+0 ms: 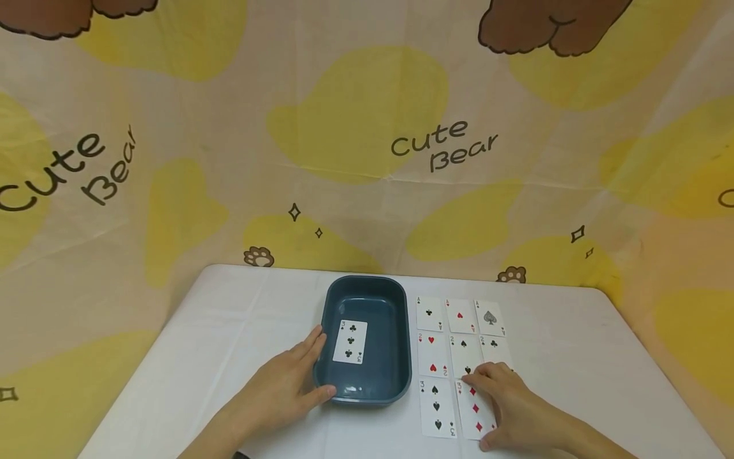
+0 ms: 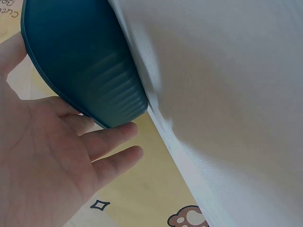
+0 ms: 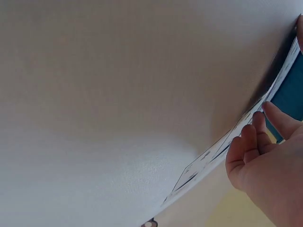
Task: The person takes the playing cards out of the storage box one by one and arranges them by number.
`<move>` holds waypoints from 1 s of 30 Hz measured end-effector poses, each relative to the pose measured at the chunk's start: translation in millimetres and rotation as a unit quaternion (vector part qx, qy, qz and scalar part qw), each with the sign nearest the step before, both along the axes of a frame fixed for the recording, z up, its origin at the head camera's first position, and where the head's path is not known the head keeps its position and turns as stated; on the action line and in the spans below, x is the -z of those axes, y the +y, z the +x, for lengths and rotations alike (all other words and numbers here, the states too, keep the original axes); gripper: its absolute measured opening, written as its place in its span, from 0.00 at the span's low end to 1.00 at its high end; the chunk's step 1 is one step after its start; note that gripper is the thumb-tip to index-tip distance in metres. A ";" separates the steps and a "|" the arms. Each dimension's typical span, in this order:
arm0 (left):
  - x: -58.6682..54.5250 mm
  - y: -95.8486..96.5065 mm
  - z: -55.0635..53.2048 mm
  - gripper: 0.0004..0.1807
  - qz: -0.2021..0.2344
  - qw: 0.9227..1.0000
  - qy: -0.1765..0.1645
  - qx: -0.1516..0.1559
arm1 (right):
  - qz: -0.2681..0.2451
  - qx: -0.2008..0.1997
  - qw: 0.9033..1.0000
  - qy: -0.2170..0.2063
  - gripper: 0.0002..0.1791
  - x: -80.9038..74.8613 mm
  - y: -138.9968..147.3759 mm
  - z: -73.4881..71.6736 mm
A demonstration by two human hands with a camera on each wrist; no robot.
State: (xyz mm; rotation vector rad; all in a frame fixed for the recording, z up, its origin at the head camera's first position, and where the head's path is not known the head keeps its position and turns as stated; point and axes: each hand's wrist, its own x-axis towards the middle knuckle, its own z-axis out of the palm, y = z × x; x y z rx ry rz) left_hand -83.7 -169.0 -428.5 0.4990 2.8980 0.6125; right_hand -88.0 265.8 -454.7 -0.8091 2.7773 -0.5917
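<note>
A dark blue tray (image 1: 378, 344) stands on the white table, with a three of clubs (image 1: 350, 342) lying inside it. My left hand (image 1: 281, 386) rests against the tray's left side, thumb at the near corner; its extended fingers touch the wall in the left wrist view. My right hand (image 1: 518, 405) grips the three of diamonds (image 1: 474, 417) lengthwise, index finger at the far edge and thumb at the near edge. Beside that card lies the three of spades (image 1: 437, 409). Just beyond are the two of spades (image 1: 463, 350) and the partly covered two of clubs (image 1: 495, 347).
The two of hearts (image 1: 432, 354) lies left of the two of spades. Farther back are the ace of clubs (image 1: 429, 314), ace of hearts (image 1: 460, 317) and ace of spades (image 1: 490, 318). A patterned cloth (image 1: 355, 127) hangs behind the white table (image 1: 241, 306).
</note>
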 end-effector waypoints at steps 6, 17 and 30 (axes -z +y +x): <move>0.0 -0.1 0.3 0.54 0.002 1.000 -0.001 0.000 | 0.019 0.002 0.999 0.026 0.50 -0.7 -0.3 1.1; -1.3 0.8 1.1 0.53 0.001 1.000 0.000 -0.001 | 0.006 0.010 0.999 0.039 0.46 -25.9 0.3 -8.0; 1.4 -0.2 1.0 0.53 0.002 1.000 0.006 -0.002 | -0.044 0.016 0.999 0.008 0.40 -63.0 -33.9 -33.2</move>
